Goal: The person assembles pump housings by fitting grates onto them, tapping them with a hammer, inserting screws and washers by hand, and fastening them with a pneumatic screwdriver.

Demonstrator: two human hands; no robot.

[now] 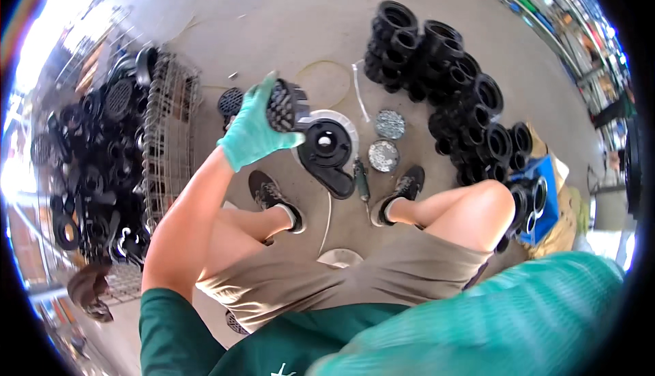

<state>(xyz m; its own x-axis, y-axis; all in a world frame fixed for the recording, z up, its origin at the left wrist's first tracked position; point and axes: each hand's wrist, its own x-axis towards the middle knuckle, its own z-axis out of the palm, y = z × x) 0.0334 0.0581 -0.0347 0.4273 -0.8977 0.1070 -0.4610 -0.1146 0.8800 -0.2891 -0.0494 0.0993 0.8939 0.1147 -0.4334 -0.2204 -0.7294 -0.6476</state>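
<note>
My left hand (254,127), in a green glove, is closed around a black round plastic part with a grated face (281,105). It holds the part just left of a black plastic housing (325,145) with a round opening and a tapered spout. The housing lies on a pale round stand (351,129). My right hand (505,318), also gloved in green, looms large and blurred at the lower right, close to the camera; its fingers cannot be made out. A green power screwdriver (362,182) rests just right of the housing.
Two round tins of small metal pieces, one (390,124) behind the other (383,156), stand right of the housing. A wire cage (167,130) with black parts is at left. Stacked black housings (471,103) and a blue crate (544,202) line the right. Grated discs (230,101) lie behind my left hand.
</note>
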